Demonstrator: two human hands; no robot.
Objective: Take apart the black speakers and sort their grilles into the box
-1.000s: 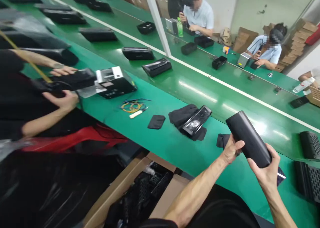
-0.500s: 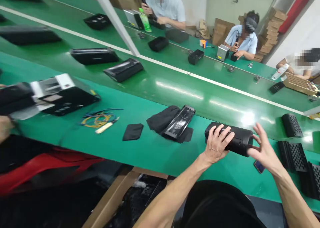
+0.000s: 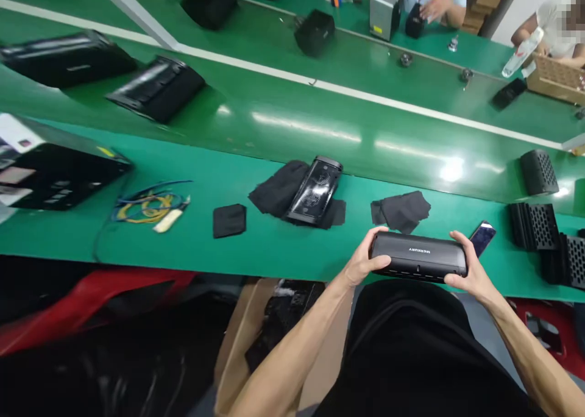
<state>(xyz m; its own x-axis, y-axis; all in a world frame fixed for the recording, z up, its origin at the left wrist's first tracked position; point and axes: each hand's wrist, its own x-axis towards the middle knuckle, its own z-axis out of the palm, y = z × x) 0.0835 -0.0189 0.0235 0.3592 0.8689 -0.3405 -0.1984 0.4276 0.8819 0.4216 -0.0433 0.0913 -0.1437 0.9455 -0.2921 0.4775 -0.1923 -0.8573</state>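
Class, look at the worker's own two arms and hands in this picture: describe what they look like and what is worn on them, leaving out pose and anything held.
Both forearms are bare from the elbow down; no sleeves, gloves, watch or rings show. The left hand and right hand are bare too. The arms look lean, with tendons showing along the left forearm. The dark top below is black.

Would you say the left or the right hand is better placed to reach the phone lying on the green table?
Probably the right hand: it grips the end of the black speaker nearest the phone. The left hand holds the far end, with the speaker between it and the phone.
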